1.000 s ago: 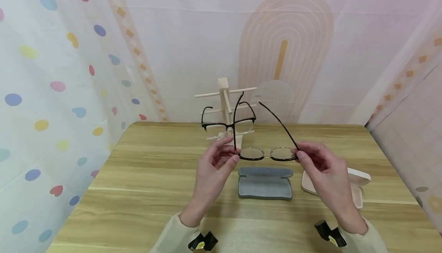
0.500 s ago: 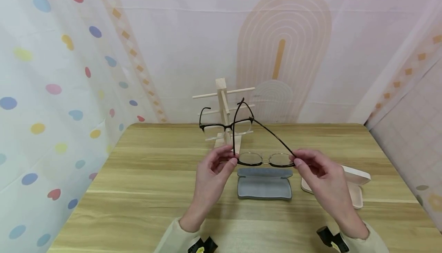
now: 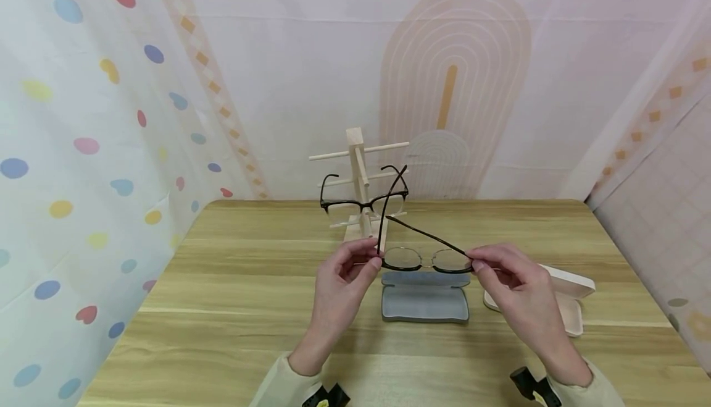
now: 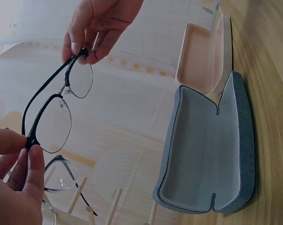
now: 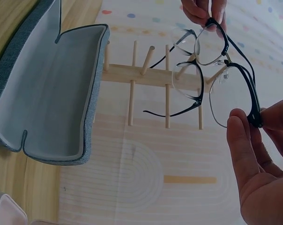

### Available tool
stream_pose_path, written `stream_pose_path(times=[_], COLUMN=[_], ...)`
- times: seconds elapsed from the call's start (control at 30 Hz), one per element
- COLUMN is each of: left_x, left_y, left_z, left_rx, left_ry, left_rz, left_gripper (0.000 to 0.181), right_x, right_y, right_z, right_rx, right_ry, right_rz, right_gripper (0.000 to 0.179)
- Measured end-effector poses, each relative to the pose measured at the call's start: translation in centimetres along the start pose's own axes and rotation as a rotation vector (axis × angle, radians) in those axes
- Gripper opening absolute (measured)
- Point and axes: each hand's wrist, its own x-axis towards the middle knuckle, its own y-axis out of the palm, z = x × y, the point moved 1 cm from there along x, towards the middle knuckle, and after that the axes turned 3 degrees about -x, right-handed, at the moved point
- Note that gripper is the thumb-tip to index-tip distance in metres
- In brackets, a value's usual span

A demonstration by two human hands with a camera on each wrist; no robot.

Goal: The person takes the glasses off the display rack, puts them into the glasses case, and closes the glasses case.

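Observation:
Both hands hold a pair of glasses [image 3: 452, 269] with black upper rims and thin gold-coloured lower rims, above a blue-grey glasses case [image 3: 425, 305]. At one hinge corner, my left hand [image 3: 341, 293] pinches the frame between thumb and fingers. My right hand [image 3: 519, 286] grips the opposite corner the same way. The left temple arm stands up and back, while the right one slants inward across the lenses' far side, partly folded. In the left wrist view the case [image 4: 202, 154] lies wide open, with a pale lining and nothing in it.
Behind the hands, a wooden display stand [image 3: 355, 141] with several pegs bears another pair of black-topped glasses [image 3: 340, 201]. A second open case [image 3: 572, 314], white outside and pink inside, lies partly behind the right hand on the wooden table [image 3: 222, 308]. A patterned curtain [image 3: 300, 86] hangs behind.
The glasses have come down a little toward the blue-grey case. Their right temple arm has swung inward and lower, and the left one now leans more to the right.

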Motion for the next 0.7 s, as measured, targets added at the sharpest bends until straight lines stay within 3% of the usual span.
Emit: stream_pose_path(times=[0.7], left_x=[-0.3], left_y=[-0.31], left_z=[-0.11], left_rx=[-0.004], left_ry=[-0.014], left_rz=[-0.013], left_gripper=[0.028], right_x=[-0.03], right_y=[0.32], right_z=[-0.2], right_rx=[0.022], right_ry=[-0.043], right_rz=[0.046], right_gripper=[0.028])
